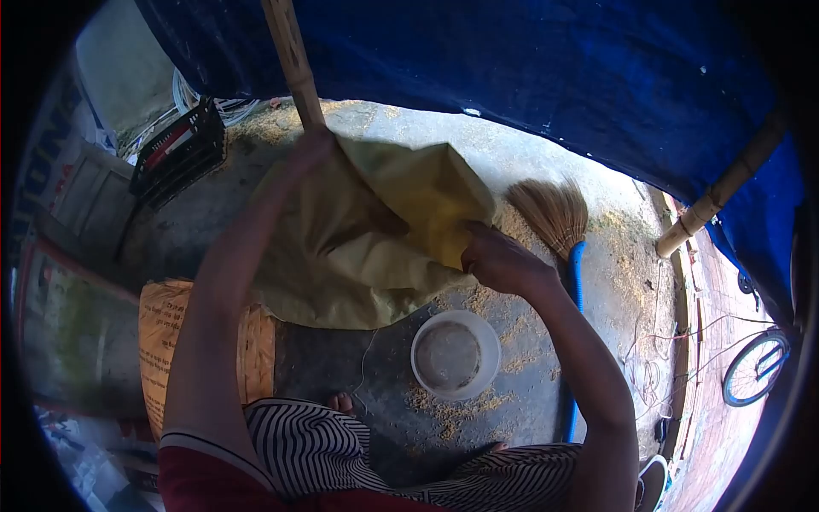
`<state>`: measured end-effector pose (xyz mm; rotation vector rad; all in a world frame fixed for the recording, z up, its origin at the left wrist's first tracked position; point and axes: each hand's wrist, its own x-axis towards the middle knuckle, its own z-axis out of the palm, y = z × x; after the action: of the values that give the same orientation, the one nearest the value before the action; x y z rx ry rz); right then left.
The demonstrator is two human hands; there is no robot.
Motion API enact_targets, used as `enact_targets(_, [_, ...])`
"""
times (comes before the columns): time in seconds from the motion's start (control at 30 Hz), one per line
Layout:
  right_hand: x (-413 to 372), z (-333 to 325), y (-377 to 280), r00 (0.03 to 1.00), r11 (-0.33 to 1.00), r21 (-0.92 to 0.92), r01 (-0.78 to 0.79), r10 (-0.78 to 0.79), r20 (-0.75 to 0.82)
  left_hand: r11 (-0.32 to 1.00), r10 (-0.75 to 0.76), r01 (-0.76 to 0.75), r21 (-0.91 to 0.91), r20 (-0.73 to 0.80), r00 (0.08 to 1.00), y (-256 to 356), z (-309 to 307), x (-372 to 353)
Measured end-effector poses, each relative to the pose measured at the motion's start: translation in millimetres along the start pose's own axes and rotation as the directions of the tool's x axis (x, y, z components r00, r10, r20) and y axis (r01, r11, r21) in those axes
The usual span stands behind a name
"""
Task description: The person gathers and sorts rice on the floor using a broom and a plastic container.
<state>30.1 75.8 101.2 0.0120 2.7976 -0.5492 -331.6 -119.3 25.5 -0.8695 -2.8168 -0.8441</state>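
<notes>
yellow sack [367, 247] held up, spread betw both hands, lower edge drooping near the floor [546, 162] just behind the white bowl [488, 375]. left hand [309, 147] raised high by a bamboo pole [293, 55], fingers look clenched on sack's top edge, tho blurred. right hand [499, 258] lower, fingers pinching sack's right edge, just beside the broom [550, 213]. prob best: both grips tight, edge stretched taut, left higher than right, clear of the pole. count: 1 yellow sack, 1 orange sack [162, 333] lying at left, 1 bowl, 1 broom w/ blue handle, 2 bamboo poles, 1 black crate [179, 152], 1 bike wheel [755, 367]. loose grain [452, 410] round the bowl, uncountable.
</notes>
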Motion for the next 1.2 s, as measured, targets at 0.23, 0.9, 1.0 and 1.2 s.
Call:
enact_targets(0.23, [14,15,7,0.959,0.990,-0.064,0.123,-0.135,-0.249,0.997,-0.050,0.037,-0.065,-0.215,0.975,-4,-43,-14])
enact_targets(0.9, [29,-52,10,0.373,0.902,0.035,0.431,-0.143,-0.917,0.882,-0.192,-0.002,-0.471,-0.364,0.911,-125,-134,66])
enact_targets(1.0, [35,-29,6,0.425,0.901,0.007,0.434,-0.199,-0.883,0.949,-0.146,-0.058,-0.309,-0.597,0.789,-132,-174,78])
enact_targets(1.2, [44,1,22,0.642,0.904,0.120,0.411,-0.194,-0.742,0.891,-0.316,0.228,-0.393,-0.175,0.932,-112,-105,25])
